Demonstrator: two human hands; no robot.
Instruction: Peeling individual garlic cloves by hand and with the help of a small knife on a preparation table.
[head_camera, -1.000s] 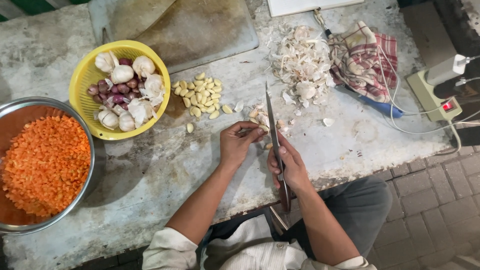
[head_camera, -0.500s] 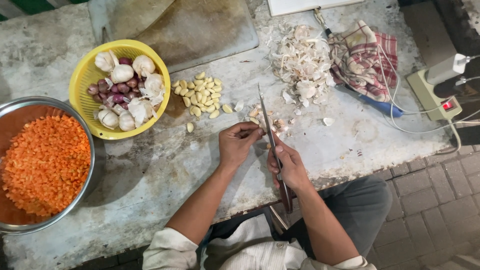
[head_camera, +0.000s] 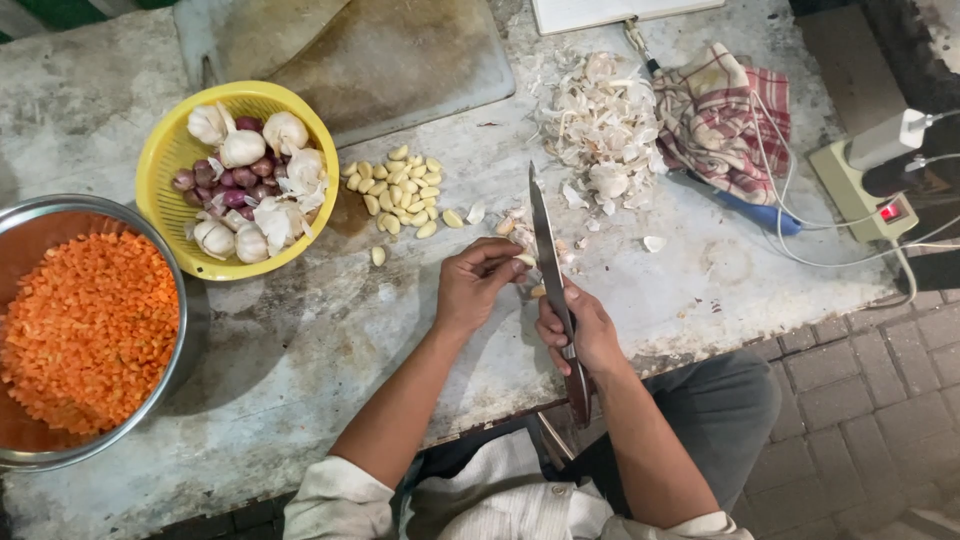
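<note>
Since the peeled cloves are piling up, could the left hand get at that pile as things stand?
Probably yes: the left hand pinches only a small garlic clove, and bare table lies between it and the peeled cloves; the knife is on its other side.

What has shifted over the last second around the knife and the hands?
The knife blade swung slightly left, toward the left hand; the right hand still grips it, and the left hand still pinches a garlic clove. Yellow basket, peeled cloves and metal bowl stayed put.
</note>
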